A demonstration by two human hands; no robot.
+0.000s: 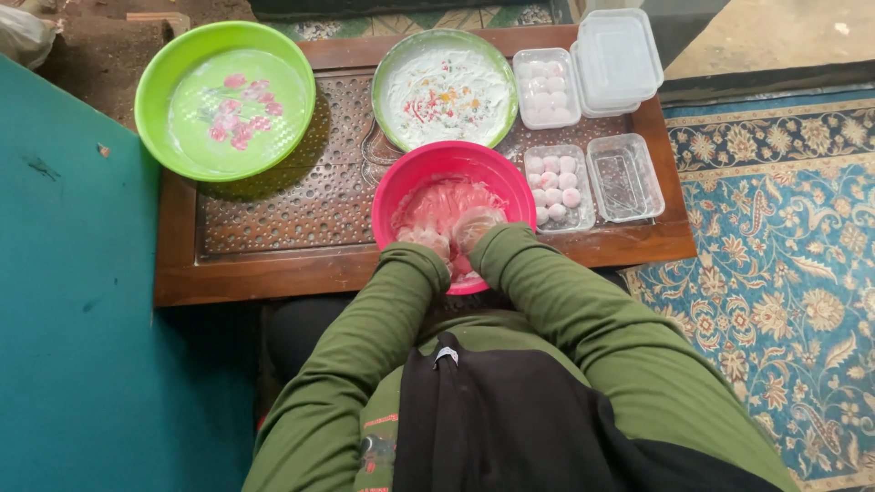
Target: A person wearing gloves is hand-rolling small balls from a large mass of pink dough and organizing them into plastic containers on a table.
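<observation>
Kneading pink dough [447,205] inside the pink bowl [453,162], both gloved hands, left [424,240] and right [476,228], curl closed around it; two boxes [554,187] hold finished balls, one box [623,177] remains unfilled.

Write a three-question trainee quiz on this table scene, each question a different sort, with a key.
1. True or false: both hands are inside the pink bowl.
2. Which dish holds pink pieces? A) green bowl B) white-floured plate C) empty clear tray
3. Fill in: the stack of clear lids sits at the table's far ____ corner.

Key: 1 true: left hand and right hand are in it. 2 A. 3 right.
</observation>
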